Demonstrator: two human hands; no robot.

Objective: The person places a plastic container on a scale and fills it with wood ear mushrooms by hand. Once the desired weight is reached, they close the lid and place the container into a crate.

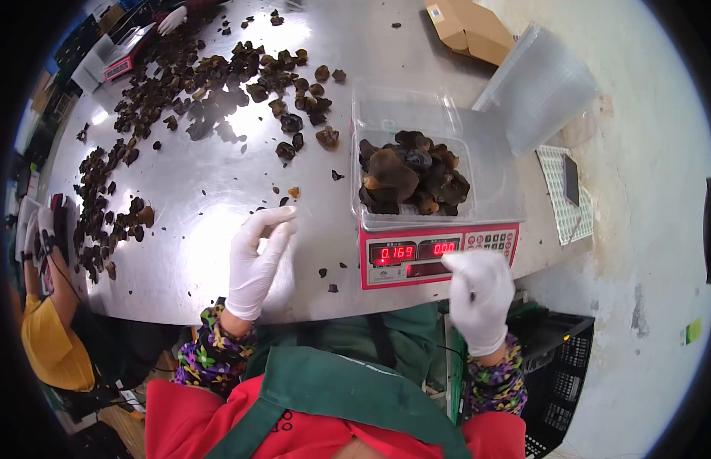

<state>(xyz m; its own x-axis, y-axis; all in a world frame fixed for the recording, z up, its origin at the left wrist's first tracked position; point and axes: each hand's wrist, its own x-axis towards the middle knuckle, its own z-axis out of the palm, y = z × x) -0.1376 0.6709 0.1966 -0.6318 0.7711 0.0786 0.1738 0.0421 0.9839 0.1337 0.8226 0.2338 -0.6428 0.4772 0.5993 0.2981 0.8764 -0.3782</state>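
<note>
My left hand (260, 264), in a white glove, hovers over the steel table's near side, thumb and fingers apart with nothing between them. Beside it lie small dark scraps and an orange-brown bit (293, 192). My right hand (481, 298), also gloved, is at the front right of a red scale (439, 256), its fingers curled in; whatever they may hold is hidden. A dark speck shows on that glove. On the scale sits a clear plastic box (355, 164), lid raised, filled with brown-black wood ear mushrooms (393, 177). The red display (393, 254) reads 0.169.
Loose mushrooms (210, 76) spread across the table's left and back. Clear stacked plastic (539, 88), a cardboard box (470, 30) and a phone (571, 180) on a patterned sheet (550, 164) are at right. Another person (57, 344) works at left, near a second scale (130, 53).
</note>
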